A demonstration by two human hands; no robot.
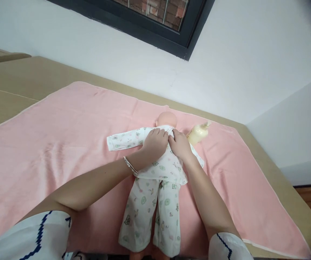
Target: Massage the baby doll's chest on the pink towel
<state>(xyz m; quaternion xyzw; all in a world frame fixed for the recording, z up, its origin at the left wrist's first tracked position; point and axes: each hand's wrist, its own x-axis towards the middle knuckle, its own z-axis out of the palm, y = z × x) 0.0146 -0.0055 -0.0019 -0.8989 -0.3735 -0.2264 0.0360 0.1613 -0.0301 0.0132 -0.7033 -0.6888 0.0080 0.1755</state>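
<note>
Hands at the collar now: the left hand (155,142), with a bracelet (130,165) at the wrist, and the right hand (181,144) sit side by side on the chest of the doll (166,118). Both have their fingers curled down, pinching the front of its printed top (166,168) just below the chin. The 2 hands touch each other at the knuckles.

The doll lies face up, head away from the person and feet toward them, in matching trousers (144,213). A pink towel (63,137) is spread under the doll, over the wooden counter (14,83). To the doll's left as seen here, 1 sleeve (125,140) lies flat and straight out; whether an arm fills it I cannot tell. On the other side a bare arm (198,132) pokes up past the right hand, outside the fabric.

My read is that this is the closing or straightening of the top's front at the neck, with the trousers already on. By that read, the move to follow calls for a steady pinch on both edges, keeping them level across the chest, and a free hand for that uncovered arm beside the doll.
</note>
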